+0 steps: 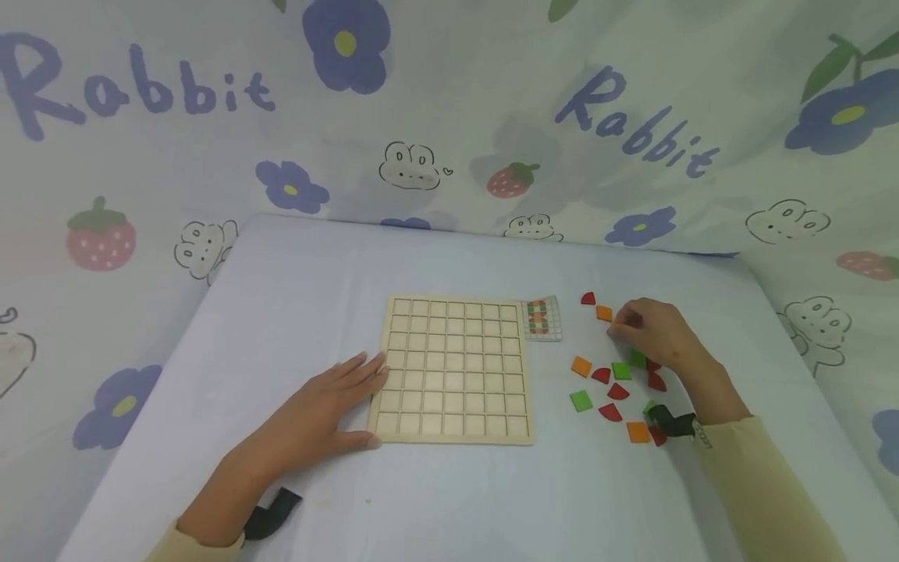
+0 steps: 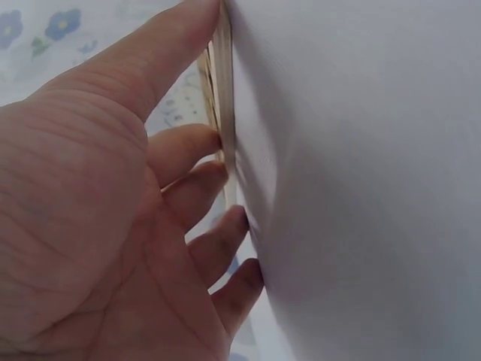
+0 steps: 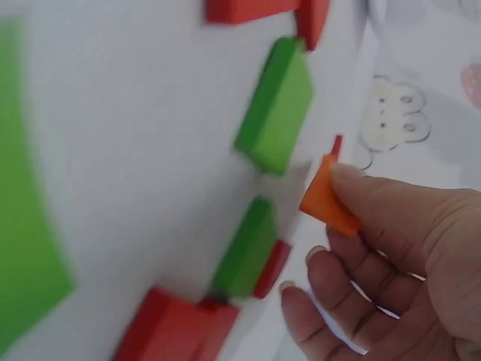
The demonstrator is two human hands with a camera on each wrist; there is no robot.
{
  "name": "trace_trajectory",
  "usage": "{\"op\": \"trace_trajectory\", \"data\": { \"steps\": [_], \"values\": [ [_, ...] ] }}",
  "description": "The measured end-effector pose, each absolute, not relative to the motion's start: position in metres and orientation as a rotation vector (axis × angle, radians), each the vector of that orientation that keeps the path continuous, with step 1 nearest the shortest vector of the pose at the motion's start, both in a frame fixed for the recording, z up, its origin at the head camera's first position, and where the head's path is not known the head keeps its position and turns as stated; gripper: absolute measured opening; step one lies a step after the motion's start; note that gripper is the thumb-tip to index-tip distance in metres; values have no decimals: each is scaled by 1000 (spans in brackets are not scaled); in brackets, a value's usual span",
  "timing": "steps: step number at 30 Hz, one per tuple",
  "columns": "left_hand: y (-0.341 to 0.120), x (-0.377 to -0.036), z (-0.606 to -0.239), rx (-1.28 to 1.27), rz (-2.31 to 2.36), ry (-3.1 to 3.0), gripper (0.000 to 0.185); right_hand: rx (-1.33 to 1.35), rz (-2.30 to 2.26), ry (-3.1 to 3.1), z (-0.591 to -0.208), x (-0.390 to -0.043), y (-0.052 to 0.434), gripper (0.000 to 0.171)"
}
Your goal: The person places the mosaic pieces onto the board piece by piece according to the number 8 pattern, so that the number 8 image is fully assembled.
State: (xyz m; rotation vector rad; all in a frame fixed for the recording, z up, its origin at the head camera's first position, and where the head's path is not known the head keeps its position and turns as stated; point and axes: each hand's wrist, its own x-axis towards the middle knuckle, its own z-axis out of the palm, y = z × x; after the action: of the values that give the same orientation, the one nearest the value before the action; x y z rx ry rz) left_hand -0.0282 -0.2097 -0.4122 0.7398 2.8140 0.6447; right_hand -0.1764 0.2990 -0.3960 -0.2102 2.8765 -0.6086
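The right hand [image 1: 653, 332] pinched 1 orange piece [image 3: 323, 201], the grid board [image 1: 453, 361] lay to its left, and the left hand [image 1: 319, 414], spread wide, touched the board's left edge.

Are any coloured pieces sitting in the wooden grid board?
No, the wooden grid board shows only bare cells, with the coloured pieces all off to its right.

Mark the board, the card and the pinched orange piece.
Board [image 1: 455, 361]: head view, a bare square mid-grid.
Card [image 1: 541, 318]: head view, middle of its printed face.
Orange piece [image 3: 327, 201]: right wrist view, its uncovered part.
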Motion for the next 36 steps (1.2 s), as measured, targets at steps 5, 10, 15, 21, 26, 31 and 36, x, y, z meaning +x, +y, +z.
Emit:
{"op": "trace_trajectory", "data": {
  "steps": [5,10,15,21,26,31,36],
  "values": [
    [-209,-30,-415,698,658,2790,95,-414,-643,2944,-388,-177,287,22],
    [-208,-29,-414,676,674,2784,95,-591,-620,2972,-378,-179,271,17],
    [-208,-27,-412,692,688,2786,93,-620,-648,2920,-370,-182,252,17],
    [-208,-27,-413,700,697,2784,93,-707,-716,2842,-362,-187,224,20],
    [-207,-26,-416,689,702,2789,94,-812,-720,2802,-357,-195,191,15],
    [-207,-26,-415,688,683,2801,94,-864,-673,2723,-355,-203,155,11],
    [-208,-27,-414,685,679,2799,94,-914,-558,2682,-357,-209,124,11]
  ]
}}
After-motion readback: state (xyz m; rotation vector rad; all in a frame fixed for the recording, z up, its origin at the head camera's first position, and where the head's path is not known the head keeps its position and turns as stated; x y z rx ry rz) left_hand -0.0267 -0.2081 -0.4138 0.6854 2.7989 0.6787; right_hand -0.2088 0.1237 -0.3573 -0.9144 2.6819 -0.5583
